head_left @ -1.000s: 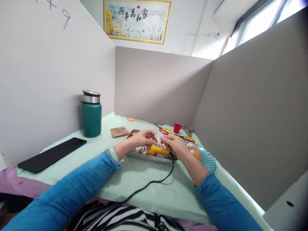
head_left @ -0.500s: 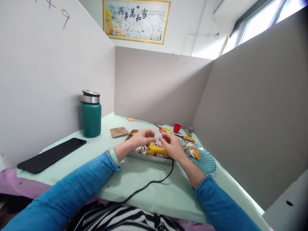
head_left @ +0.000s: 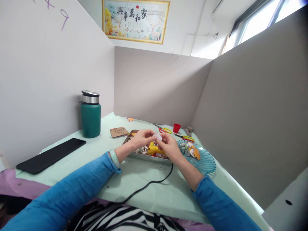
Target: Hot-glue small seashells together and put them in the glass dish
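Between my fingertips is a small, pale, flat piece [head_left: 158, 136], whitish and too small to name more closely. My left hand [head_left: 144, 138] pinches its left side, and my right hand [head_left: 169, 146] pinches its right side. Both hands are over a metal tray [head_left: 146, 157] of shells and small pieces. A yellow glue gun [head_left: 154, 149] lies in the tray, partly behind my right hand. Its black cord [head_left: 154, 182] runs over the front rim toward my lap.
Right of the tray, a blue scalloped plate [head_left: 207, 160] holds shells. Behind are two pairs of scissors [head_left: 165, 130] and a red cup [head_left: 176, 128]. At left stand a green flask [head_left: 90, 120], a black slab [head_left: 51, 155] and a brown card [head_left: 119, 132]. Grey partitions [head_left: 161, 86] enclose the table.
My right hand has shifted slightly left and down, uncovering more of the blue plate. The pale piece has turned a little between my fingers.
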Motion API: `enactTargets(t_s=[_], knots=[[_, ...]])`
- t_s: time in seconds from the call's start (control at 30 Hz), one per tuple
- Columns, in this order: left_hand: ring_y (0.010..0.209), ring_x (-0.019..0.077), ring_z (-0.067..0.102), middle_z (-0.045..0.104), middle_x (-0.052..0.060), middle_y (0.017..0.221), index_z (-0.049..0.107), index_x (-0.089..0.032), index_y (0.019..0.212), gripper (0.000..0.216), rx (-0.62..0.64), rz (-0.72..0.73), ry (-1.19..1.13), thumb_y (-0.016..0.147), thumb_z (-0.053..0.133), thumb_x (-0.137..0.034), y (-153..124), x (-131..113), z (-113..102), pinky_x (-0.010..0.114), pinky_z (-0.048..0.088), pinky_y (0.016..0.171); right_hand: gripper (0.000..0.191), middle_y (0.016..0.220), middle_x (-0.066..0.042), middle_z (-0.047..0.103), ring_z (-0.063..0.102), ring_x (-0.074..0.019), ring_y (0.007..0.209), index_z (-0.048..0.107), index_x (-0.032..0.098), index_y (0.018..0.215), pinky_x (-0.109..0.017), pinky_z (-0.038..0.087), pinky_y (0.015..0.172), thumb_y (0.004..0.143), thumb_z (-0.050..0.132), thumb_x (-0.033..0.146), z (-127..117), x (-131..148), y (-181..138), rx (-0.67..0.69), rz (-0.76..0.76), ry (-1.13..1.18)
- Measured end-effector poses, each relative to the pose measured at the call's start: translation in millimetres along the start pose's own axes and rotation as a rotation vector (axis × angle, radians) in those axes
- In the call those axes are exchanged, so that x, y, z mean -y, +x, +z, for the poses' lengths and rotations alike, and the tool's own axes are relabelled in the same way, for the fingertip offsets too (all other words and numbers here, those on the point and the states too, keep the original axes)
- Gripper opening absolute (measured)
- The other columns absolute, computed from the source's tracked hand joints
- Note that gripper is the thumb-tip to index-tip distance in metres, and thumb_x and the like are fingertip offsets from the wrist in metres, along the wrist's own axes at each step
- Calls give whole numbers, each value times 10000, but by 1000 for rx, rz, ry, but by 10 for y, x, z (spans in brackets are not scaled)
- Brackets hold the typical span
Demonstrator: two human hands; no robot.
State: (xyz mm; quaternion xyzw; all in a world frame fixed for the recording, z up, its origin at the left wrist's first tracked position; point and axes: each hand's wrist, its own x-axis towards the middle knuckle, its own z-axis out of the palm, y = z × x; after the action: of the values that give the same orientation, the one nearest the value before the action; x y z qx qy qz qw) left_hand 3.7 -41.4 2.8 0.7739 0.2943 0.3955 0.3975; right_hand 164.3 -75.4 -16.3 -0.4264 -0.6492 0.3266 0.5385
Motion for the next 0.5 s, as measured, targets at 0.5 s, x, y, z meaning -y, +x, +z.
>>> enactTargets(t_s=[0.5], knots=[[506,93,434,527,-20,547,646,-146,764,214,-84,123,415,768,505,-307,-15,-6,24,189,314,481,155,903,-59,587,556,-158,764,635,217,886,-277,452,684,872,483,240,-87,55,-55,-156,-577,-626]])
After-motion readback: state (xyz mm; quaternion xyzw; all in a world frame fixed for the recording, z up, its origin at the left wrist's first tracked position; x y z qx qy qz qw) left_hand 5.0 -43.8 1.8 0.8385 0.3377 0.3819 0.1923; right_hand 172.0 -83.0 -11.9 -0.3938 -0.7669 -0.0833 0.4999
